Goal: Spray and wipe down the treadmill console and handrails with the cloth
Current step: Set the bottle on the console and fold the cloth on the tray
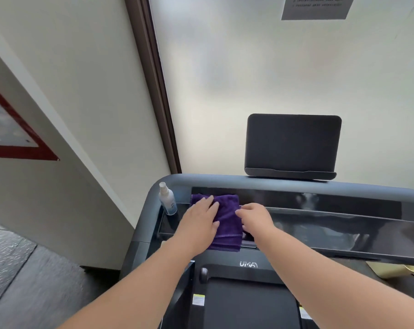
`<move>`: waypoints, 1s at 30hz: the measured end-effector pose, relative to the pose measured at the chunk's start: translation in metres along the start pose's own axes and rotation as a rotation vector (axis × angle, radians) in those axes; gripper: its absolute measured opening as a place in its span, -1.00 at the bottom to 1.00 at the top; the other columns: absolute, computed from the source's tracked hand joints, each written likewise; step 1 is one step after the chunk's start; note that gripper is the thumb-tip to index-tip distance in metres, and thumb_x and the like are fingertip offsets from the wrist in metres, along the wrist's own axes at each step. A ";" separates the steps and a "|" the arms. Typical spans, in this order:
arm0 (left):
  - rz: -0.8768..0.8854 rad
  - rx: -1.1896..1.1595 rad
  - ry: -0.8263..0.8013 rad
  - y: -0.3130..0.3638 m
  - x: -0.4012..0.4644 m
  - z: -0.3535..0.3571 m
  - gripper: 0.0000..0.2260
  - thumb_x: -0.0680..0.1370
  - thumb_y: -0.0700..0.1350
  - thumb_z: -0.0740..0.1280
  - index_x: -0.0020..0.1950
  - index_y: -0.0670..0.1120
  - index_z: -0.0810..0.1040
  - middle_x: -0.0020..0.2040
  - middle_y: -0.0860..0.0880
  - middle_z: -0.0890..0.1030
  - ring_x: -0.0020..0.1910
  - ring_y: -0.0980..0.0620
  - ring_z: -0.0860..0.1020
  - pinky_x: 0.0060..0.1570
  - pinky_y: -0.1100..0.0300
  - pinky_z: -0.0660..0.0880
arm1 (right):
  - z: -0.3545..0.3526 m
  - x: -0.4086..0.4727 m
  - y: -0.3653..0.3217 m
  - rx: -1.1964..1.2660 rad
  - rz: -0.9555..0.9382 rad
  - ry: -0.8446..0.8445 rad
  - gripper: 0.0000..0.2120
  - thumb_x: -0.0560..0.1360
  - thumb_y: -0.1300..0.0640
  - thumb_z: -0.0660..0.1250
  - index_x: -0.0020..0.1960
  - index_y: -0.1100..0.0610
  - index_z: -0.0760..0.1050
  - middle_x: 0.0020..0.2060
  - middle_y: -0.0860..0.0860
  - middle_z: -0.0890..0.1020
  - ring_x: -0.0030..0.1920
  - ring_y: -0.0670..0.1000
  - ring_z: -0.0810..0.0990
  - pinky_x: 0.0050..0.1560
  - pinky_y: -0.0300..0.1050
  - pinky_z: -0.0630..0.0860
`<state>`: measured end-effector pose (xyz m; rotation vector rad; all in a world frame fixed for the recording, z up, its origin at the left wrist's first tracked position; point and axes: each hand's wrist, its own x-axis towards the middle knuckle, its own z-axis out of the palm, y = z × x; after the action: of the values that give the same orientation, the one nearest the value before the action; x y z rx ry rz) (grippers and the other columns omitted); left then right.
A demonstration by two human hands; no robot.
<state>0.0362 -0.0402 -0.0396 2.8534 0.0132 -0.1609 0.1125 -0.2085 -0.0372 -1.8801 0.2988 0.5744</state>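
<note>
Two hands meet on a purple cloth (227, 217) draped over the left end of the treadmill console (320, 210). Head view: left hand (200, 220) lies flat on the cloth, fingers (209, 205) straight; right hand (254, 216) curls its fingers round the cloth's right edge. Spray bottle (167, 199) stands upright just left of the cloth.

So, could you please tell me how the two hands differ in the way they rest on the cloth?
The left hand lies flat on the cloth with fingers spread, while the right hand curls its fingers at the cloth's right edge. The left hand sits nearer the spray bottle; the right is farther from it. Both touch the cloth on the console.
</note>
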 end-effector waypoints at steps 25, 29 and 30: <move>0.099 0.280 -0.137 -0.038 -0.040 0.022 -0.25 0.70 0.15 0.15 0.76 0.00 -0.19 0.78 0.01 -0.17 0.74 -0.07 -0.18 0.67 -0.15 -0.22 | 0.043 -0.004 -0.010 -0.396 -0.219 0.006 -0.89 0.50 0.01 0.39 -0.05 0.04 0.55 -0.16 -0.05 0.68 -0.13 0.01 0.65 -0.04 0.04 0.65; 0.098 0.282 -0.161 -0.022 -0.037 0.005 -0.07 0.54 0.51 -0.03 0.74 -0.06 0.09 0.75 -0.06 0.12 0.72 -0.17 0.07 0.66 -0.22 -0.10 | 0.017 0.000 -0.023 -0.725 -0.295 -0.124 -0.78 0.54 -0.13 0.31 -0.05 0.02 0.52 -0.16 -0.09 0.65 -0.12 -0.02 0.62 -0.11 -0.05 0.52; 0.085 0.285 -0.134 -0.017 -0.034 -0.003 -0.11 0.54 0.52 -0.04 0.67 -0.06 0.27 0.67 -0.07 0.32 0.63 -0.18 0.26 0.64 -0.19 0.04 | 0.008 0.002 -0.029 -0.808 -0.288 -0.162 -0.74 0.56 -0.16 0.29 -0.01 0.04 0.53 -0.13 -0.08 0.65 -0.09 0.01 0.63 -0.08 -0.05 0.51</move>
<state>0.0027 -0.0229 -0.0380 3.1124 -0.1717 -0.3631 0.1251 -0.1900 -0.0174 -2.5625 -0.3691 0.7025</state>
